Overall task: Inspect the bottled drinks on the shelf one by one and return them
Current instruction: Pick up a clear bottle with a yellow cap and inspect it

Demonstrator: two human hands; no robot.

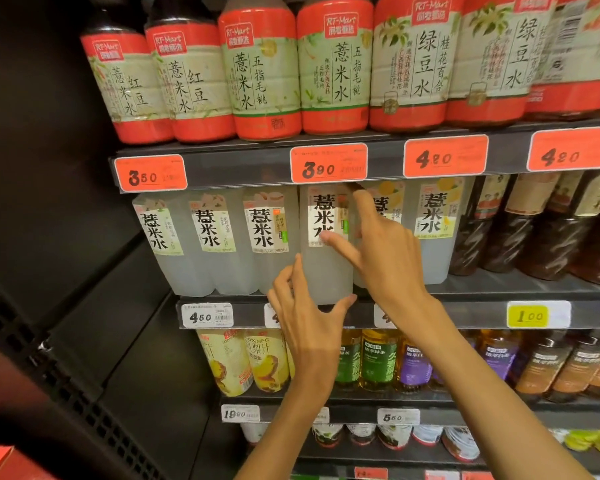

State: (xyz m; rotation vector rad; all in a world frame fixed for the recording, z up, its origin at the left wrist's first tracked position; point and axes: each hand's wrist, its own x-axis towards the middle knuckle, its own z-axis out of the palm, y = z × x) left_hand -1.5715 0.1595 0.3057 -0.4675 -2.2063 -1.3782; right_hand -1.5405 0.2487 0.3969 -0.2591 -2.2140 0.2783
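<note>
Hands first: I have both up at the second shelf (482, 315), working one cloudy bottle (326, 244) in the row of pale drinks. My left hand (309, 323) is spread, fingers and thumb splayed around the bottle's lower part at the shelf lip, touching or nearly touching its base; I judge it is there to steady and guide the bottom. My right hand (385, 251) is also spread, thumb lying across the front label and index finger reaching up beside the bottle's right shoulder, so it brackets the upper half rather than clamping it. Neither hand looks closed in a firm grip, though I cannot tell how hard the fingers press. The bottle stands upright between its neighbours, its base at the front edge of the shelf, slightly proud of the row, directly between my two hands. I read this as the bottle being at the slot, either coming out for a look or going home.
</note>
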